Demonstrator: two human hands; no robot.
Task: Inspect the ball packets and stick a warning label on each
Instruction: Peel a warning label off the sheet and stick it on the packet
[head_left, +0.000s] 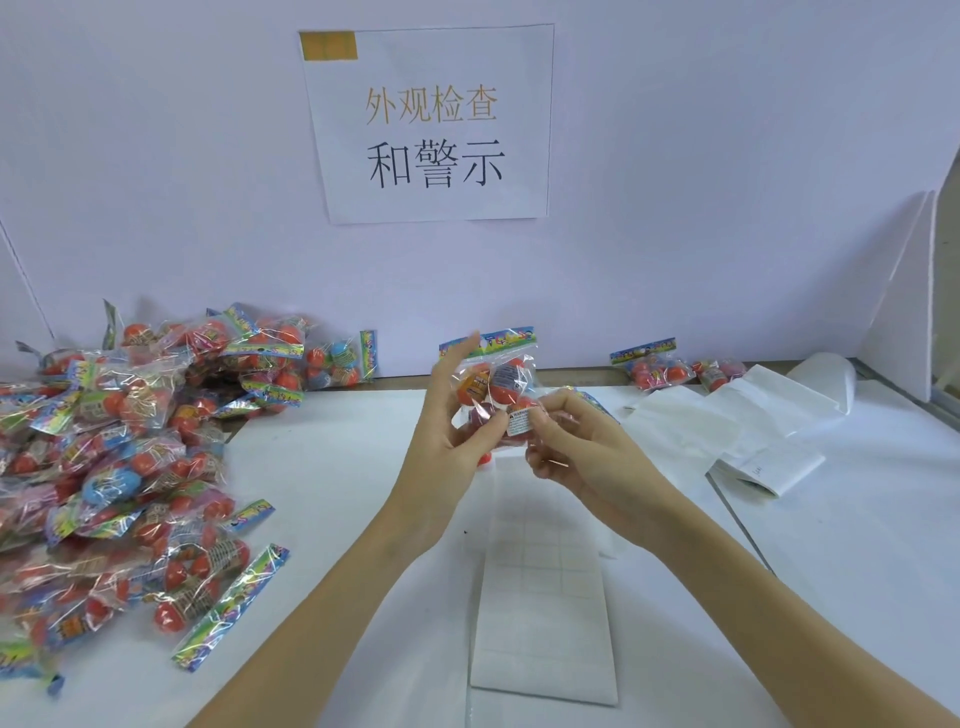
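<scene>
Your left hand (447, 415) and right hand (566, 447) both pinch a packet (493, 384) mid-air over the white bench (363, 519), label (519, 421) on it. Pile (130, 441) sits left, sign (431, 124) on the wall.

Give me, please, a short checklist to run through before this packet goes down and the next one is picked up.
1. Packet held clear of the table: ok, left hand grips it.
2. Warning label on the packet: ok.
3. Label pressed flat: cannot tell; right hand fingers sit at its edge.
4. Label sheet within reach: ok.
5. Labels left on sheet: cannot tell.
6. Unlabelled pile at left: ok.
</scene>
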